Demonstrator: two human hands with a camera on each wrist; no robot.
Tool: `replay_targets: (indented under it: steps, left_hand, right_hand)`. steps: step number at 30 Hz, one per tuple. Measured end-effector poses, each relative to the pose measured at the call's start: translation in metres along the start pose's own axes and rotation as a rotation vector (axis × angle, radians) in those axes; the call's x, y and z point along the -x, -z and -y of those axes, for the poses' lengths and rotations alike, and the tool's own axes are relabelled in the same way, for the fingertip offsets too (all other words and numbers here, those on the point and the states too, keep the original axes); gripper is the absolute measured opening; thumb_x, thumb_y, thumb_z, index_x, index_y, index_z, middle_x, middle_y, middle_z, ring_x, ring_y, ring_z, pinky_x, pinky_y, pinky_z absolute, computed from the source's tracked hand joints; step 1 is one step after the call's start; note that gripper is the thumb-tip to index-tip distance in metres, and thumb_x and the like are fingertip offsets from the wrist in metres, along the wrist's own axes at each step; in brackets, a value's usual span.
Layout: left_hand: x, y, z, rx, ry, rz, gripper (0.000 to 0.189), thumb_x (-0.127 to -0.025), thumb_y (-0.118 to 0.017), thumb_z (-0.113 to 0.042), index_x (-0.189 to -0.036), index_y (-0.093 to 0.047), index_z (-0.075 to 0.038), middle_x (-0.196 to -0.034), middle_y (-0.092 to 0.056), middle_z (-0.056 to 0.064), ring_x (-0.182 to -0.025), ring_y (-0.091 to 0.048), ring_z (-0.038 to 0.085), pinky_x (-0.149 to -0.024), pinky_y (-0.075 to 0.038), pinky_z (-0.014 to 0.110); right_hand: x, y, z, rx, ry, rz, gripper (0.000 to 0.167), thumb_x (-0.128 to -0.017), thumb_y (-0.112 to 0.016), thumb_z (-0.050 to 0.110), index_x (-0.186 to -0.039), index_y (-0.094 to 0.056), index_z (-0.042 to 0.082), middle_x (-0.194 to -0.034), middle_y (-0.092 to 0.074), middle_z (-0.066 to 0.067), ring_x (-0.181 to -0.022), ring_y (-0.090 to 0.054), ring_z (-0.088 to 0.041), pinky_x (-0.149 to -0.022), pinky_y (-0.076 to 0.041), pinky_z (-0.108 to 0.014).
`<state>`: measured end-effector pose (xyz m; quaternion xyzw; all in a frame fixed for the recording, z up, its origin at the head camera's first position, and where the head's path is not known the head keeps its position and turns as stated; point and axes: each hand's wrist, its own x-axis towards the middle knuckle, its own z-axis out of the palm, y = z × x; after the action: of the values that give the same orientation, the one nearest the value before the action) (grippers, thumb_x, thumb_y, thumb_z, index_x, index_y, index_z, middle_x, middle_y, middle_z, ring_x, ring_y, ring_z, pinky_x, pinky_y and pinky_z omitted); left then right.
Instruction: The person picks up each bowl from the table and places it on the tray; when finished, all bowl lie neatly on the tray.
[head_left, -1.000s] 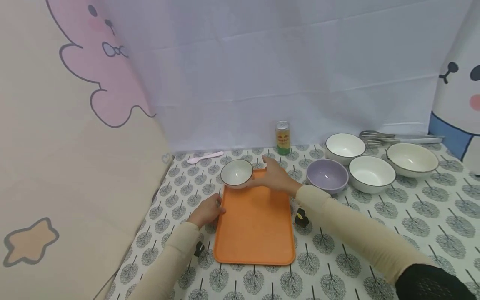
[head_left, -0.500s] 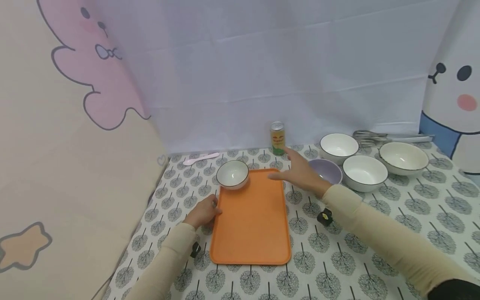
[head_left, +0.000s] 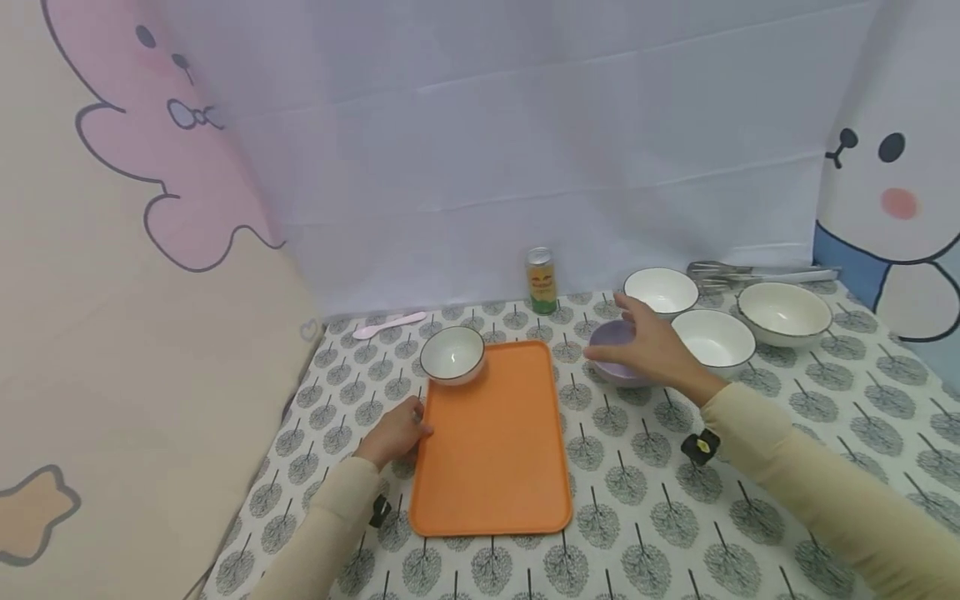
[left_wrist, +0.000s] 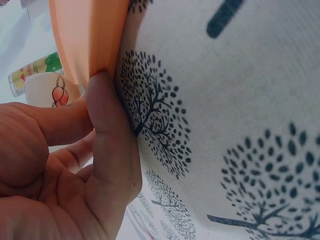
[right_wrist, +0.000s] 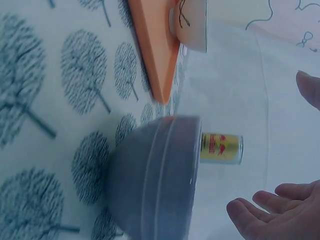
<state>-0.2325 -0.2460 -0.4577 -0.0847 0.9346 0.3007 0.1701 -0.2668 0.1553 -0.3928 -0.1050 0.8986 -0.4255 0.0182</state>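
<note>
An orange tray lies on the patterned cloth, and my left hand pinches its left edge between thumb and finger. The left wrist view shows that thumb and finger at the tray's rim. A small white bowl with a dark rim sits at the tray's far left corner. Over the purple bowl, my right hand is spread, thumb and fingers apart, hiding part of it in the head view. From the right wrist, the fingers appear above the bowl's rim, apart from it.
Behind the tray stands a yellow and green drink can. A pink spoon lies at the back left. Right of the purple bowl are three white bowls, the outermost cream-coloured bowl beside metal utensils with a whisk.
My right hand has left the small white bowl and moved right, to above the purple bowl. My left hand stays at the tray's left edge. The head view has shifted slightly.
</note>
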Motion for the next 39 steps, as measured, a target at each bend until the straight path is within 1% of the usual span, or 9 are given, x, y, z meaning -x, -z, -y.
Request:
replay_targets:
  steps: [2,7,14,19,24,29,34,36,39]
  left_hand:
    - [0.003,0.002,0.003,0.022,0.007,0.002,0.024,-0.096,-0.066,-0.018,-0.114,-0.054,-0.006,-0.084,-0.065,0.007,-0.071,-0.066,0.021,-0.071,-0.054,0.038]
    - [0.007,0.005,0.005,0.055,-0.010,0.009,0.023,-0.097,-0.064,-0.016,-0.114,-0.053,-0.004,-0.084,-0.066,0.008,-0.071,-0.066,0.021,-0.068,-0.055,0.037]
    - [0.004,0.002,0.003,0.054,-0.029,0.021,0.024,-0.097,-0.065,-0.014,-0.115,-0.053,-0.004,-0.086,-0.065,0.008,-0.072,-0.066,0.021,-0.065,-0.056,0.036]
    - [0.005,0.003,0.002,0.043,-0.023,0.026,0.024,-0.097,-0.065,-0.013,-0.115,-0.052,-0.003,-0.087,-0.064,0.009,-0.071,-0.066,0.022,-0.064,-0.056,0.037]
    - [0.005,0.005,0.002,0.021,-0.024,0.022,0.025,-0.097,-0.065,-0.014,-0.116,-0.052,-0.004,-0.088,-0.064,0.009,-0.071,-0.065,0.022,-0.066,-0.055,0.038]
    - [0.003,0.004,0.002,0.021,-0.024,0.019,0.025,-0.097,-0.065,-0.014,-0.116,-0.052,-0.004,-0.088,-0.065,0.008,-0.071,-0.066,0.022,-0.067,-0.055,0.038]
    - [0.004,0.003,0.000,0.029,-0.009,0.019,0.025,-0.097,-0.065,-0.014,-0.117,-0.052,-0.004,-0.086,-0.064,0.008,-0.071,-0.065,0.021,-0.066,-0.055,0.037]
    - [0.004,0.003,0.000,0.035,-0.005,0.021,0.025,-0.098,-0.064,-0.014,-0.117,-0.052,-0.004,-0.086,-0.064,0.008,-0.070,-0.065,0.022,-0.065,-0.055,0.036]
    - [0.004,0.003,-0.001,0.026,-0.015,0.018,0.025,-0.098,-0.064,-0.014,-0.117,-0.052,-0.004,-0.086,-0.063,0.008,-0.068,-0.065,0.022,-0.064,-0.054,0.036]
  right_hand:
    - [0.003,0.005,-0.006,-0.005,0.003,-0.010,0.115,-0.081,-0.080,0.055,-0.160,-0.013,0.005,-0.160,-0.026,-0.023,-0.142,-0.032,-0.046,-0.109,-0.030,-0.063]
    - [0.012,0.026,-0.023,0.017,-0.010,-0.040,0.113,-0.083,-0.079,0.053,-0.159,-0.013,0.002,-0.159,-0.025,-0.026,-0.139,-0.032,-0.050,-0.106,-0.031,-0.065]
    - [0.031,0.065,-0.057,0.074,-0.082,-0.072,0.115,-0.085,-0.077,0.052,-0.159,-0.005,0.000,-0.159,-0.018,-0.031,-0.138,-0.028,-0.057,-0.103,-0.030,-0.070]
    - [0.041,0.096,-0.091,0.050,-0.132,-0.152,0.110,-0.091,-0.071,0.050,-0.159,0.001,0.000,-0.161,-0.008,-0.031,-0.138,-0.023,-0.059,-0.099,-0.027,-0.074]
    - [0.045,0.119,-0.118,0.061,-0.228,-0.260,0.109,-0.093,-0.066,0.053,-0.157,0.002,-0.004,-0.161,-0.004,-0.032,-0.140,-0.018,-0.059,-0.097,-0.027,-0.076]
    - [0.049,0.131,-0.136,0.091,-0.308,-0.319,0.110,-0.093,-0.065,0.054,-0.156,0.003,-0.004,-0.159,-0.001,-0.035,-0.140,-0.014,-0.060,-0.100,-0.023,-0.076]
    - [0.046,0.135,-0.156,0.052,-0.339,-0.315,0.112,-0.093,-0.065,0.051,-0.154,0.008,-0.007,-0.158,0.006,-0.037,-0.140,-0.009,-0.062,-0.102,-0.019,-0.076]
    - [0.043,0.135,-0.165,0.020,-0.352,-0.304,0.114,-0.093,-0.066,0.051,-0.153,0.009,-0.010,-0.156,0.004,-0.040,-0.138,-0.011,-0.064,-0.103,-0.019,-0.076]
    - [0.036,0.134,-0.180,0.015,-0.356,-0.283,0.118,-0.090,-0.070,0.052,-0.151,0.007,-0.014,-0.151,-0.009,-0.046,-0.133,-0.022,-0.066,-0.101,-0.025,-0.075]
